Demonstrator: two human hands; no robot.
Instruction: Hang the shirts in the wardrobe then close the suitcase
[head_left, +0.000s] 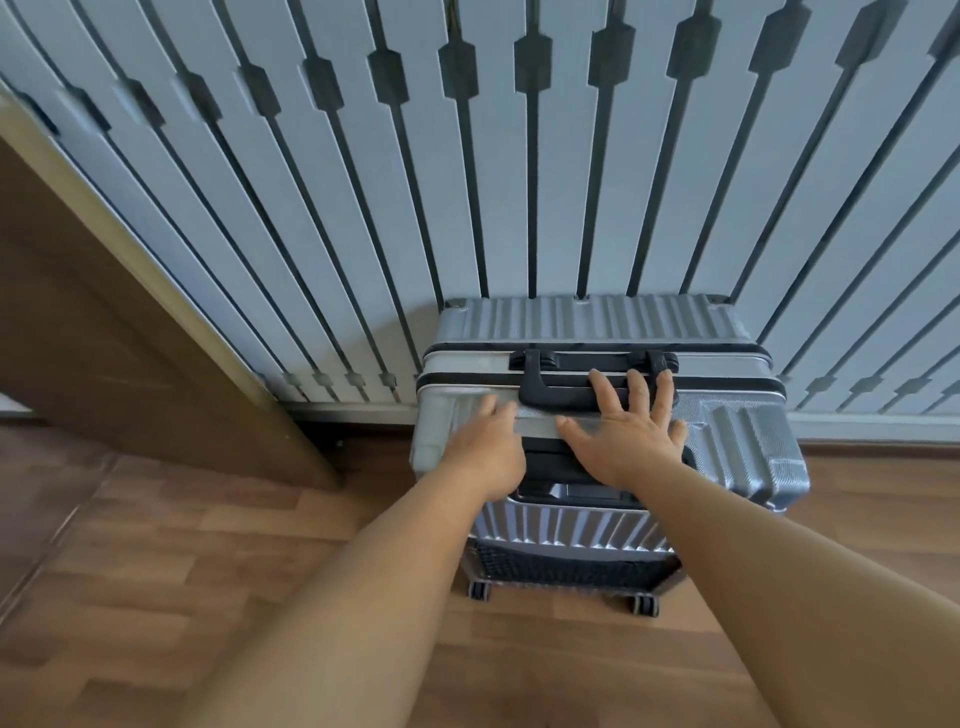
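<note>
The silver hard-shell suitcase (608, 415) is standing upright on its wheels against the slatted wall, both hands resting spread on its top, left hand (485, 447) and right hand (628, 431) by the black carry handle (556, 392), likely the firmest hold on a rigid, bulky, smooth shell.

Pale blue wall (322, 218) with dark vertical slats; wooden floor (156, 571); brown wooden panel (104, 332) at left.

Both bare arms outstretched, right hand (631, 434) flat with fingers spread, left hand (491, 441) seemingly flat too.
</note>
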